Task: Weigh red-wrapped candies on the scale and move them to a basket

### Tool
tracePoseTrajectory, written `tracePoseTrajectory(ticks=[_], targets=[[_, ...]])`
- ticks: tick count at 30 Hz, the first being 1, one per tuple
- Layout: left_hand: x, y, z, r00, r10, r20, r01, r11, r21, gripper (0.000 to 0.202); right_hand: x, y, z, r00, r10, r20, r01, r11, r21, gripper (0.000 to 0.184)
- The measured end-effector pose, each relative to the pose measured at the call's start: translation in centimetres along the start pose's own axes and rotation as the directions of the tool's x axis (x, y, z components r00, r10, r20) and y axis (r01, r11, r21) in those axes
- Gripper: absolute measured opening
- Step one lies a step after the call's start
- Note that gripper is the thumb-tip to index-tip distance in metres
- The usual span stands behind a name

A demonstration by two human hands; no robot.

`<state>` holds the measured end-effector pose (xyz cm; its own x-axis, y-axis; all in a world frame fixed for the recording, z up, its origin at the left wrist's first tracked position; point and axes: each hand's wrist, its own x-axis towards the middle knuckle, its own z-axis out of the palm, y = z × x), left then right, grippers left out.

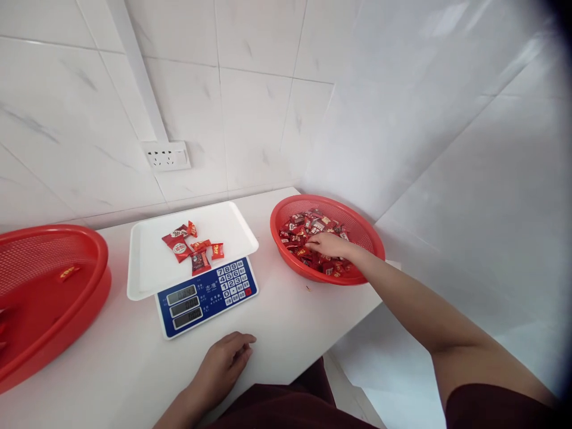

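A person's two bare hands at a white table. The right hand reaches into a red plastic basket, its fingers pointing down and touching a heap of wrapped sweets, mostly red and dark brown. These fingers are bent; whether they are closed on a sweet cannot be told. The heap lies under and all around them, and the basket's mesh wall rises beyond their tips. Below the right fingers, just outside the basket's near rim, a tiny scrap lies on the table.

The left hand rests on the table, fingers loosely curled, with a gap between thumb and forefinger. Just beyond its fingers, slightly to the left, stands a blue scale with a number keypad and three small display windows. Farther beyond those fingers, on top of the scale, is a white tray bearing a small loose group of red, orange and brown sweets. Well to the left of the left fingers sits a second red basket, cut off by the view's edge, with a few wrapped pieces inside.
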<state>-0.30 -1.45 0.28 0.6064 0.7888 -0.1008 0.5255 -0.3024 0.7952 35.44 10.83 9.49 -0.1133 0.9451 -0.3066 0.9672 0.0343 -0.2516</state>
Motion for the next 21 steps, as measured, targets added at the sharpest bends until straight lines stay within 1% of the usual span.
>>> tracePoseTrajectory(ticks=[3, 6, 11, 14, 17, 19, 21], targets=[[0.0, 0.0, 0.0, 1.000, 0.001, 0.009, -0.001, 1.000, 0.000, 0.025, 0.6, -0.6, 0.4, 0.999, 0.026, -0.023, -0.026, 0.999, -0.021, 0.018], [-0.1, 0.2, 0.0, 1.000, 0.008, 0.008, -0.008, 1.000, 0.002, 0.026, 0.8, -1.1, 0.6, 0.999, 0.034, -0.001, -0.034, 0.999, -0.022, 0.017], [-0.3, 0.4, -0.1, 1.000, 0.023, 0.013, -0.023, 0.999, 0.022, 0.030, 0.5, -1.1, 0.3, 1.000, -0.018, -0.020, 0.018, 1.000, 0.003, 0.006], [-0.4, 0.5, -0.2, 0.999, 0.030, 0.035, -0.032, 0.999, 0.044, 0.033, 0.2, -0.6, 0.2, 0.998, -0.038, -0.046, 0.040, 0.999, 0.033, 0.009], [-0.4, 0.6, -0.3, 0.999, 0.035, 0.041, -0.037, 0.998, 0.049, 0.033, 0.1, 0.0, -0.2, 0.996, -0.029, -0.088, 0.035, 0.997, 0.071, 0.014], [-0.4, 0.5, -0.3, 0.999, 0.032, 0.039, -0.033, 0.999, 0.038, 0.031, 0.0, 0.2, -0.6, 0.991, -0.013, -0.133, 0.025, 0.995, 0.093, 0.018], [-0.5, 0.5, -0.2, 0.999, 0.025, 0.036, -0.026, 0.999, 0.031, 0.029, -0.3, 0.2, -1.1, 0.979, 0.022, -0.204, 0.012, 0.986, 0.167, 0.023]])
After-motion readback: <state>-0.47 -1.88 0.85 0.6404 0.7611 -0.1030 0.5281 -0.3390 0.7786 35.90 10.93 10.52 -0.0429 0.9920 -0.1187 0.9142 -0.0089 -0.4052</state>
